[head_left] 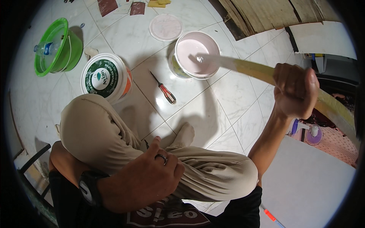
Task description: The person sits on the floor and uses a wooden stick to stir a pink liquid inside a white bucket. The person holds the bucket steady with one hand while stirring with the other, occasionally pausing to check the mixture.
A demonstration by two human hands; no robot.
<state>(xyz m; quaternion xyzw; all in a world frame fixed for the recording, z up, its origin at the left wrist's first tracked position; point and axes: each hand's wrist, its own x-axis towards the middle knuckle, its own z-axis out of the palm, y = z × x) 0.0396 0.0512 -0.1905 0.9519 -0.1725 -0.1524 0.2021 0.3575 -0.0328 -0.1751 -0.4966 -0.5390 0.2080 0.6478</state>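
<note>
My right hand (295, 90) is closed round a long, flat wooden stick (253, 71), yellowish with a paler far end. Its tip dips into the pale pink paint (191, 45) in an open white bucket (175, 68) on the floor ahead of me. Across my lap lies my left hand (146, 180), holding nothing, its index finger stretched out and the others loosely bent. A dark ring and a black wristwatch (90, 188) are on it. Left of the bucket, a red-and-black screwdriver (166, 94) rests on the tiles.
A paint-smeared round lid (166, 27) lies behind the bucket. To the left stand a closed paint tub (127, 84) and a green pail (74, 53) with a plastic bottle (46, 48) in it. Sandpaper pieces (137, 8) lie at the back; wooden boards (262, 17) are at far right.
</note>
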